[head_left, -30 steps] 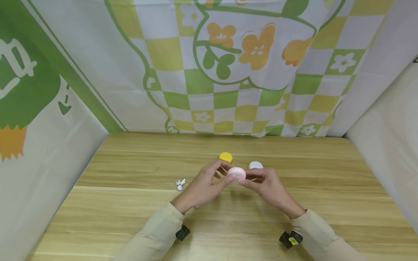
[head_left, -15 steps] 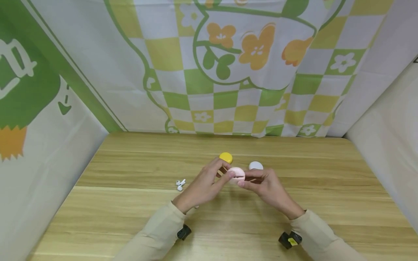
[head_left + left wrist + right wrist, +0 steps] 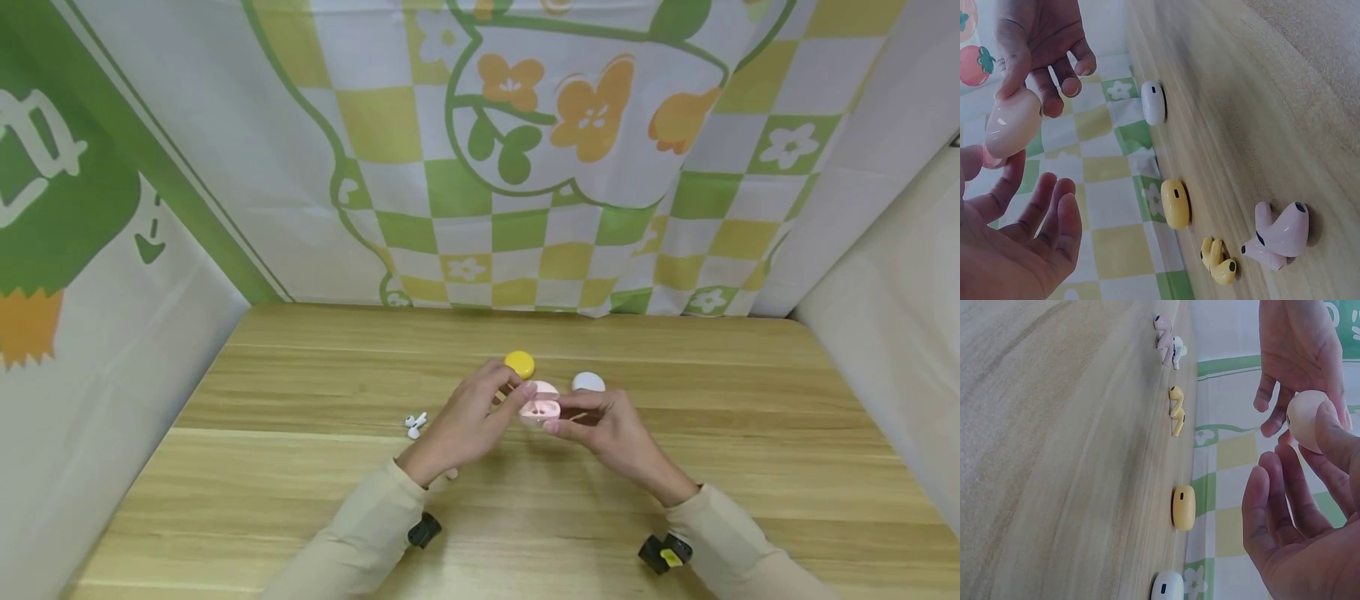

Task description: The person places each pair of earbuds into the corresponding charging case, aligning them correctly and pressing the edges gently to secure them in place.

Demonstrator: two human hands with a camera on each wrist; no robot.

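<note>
Both hands hold a pink earbud case [image 3: 540, 412] above the table, its lid raised. The slots inside face the head camera. On the case's left side, my left hand [image 3: 468, 421] pinches it with the thumb at the lid. Thumb and index finger of my right hand [image 3: 618, 429] grip the right side. In the left wrist view the rounded outside of the case [image 3: 1015, 122] shows between the hands. Just beyond the hands lie a yellow case [image 3: 519, 363] and a white case [image 3: 588, 382], both closed.
White earbuds [image 3: 415, 424] lie left of the left hand. Yellow earbuds [image 3: 1217, 260] and pale pink earbuds [image 3: 1279, 236] rest on the wooden table [image 3: 300, 500]; the left arm mostly hides them from the head camera. A patterned cloth [image 3: 525, 250] hangs behind the table.
The pink case was closed a second ago. Its lid has swung up and back under the left thumb, exposing the inside. The hands have barely shifted.
</note>
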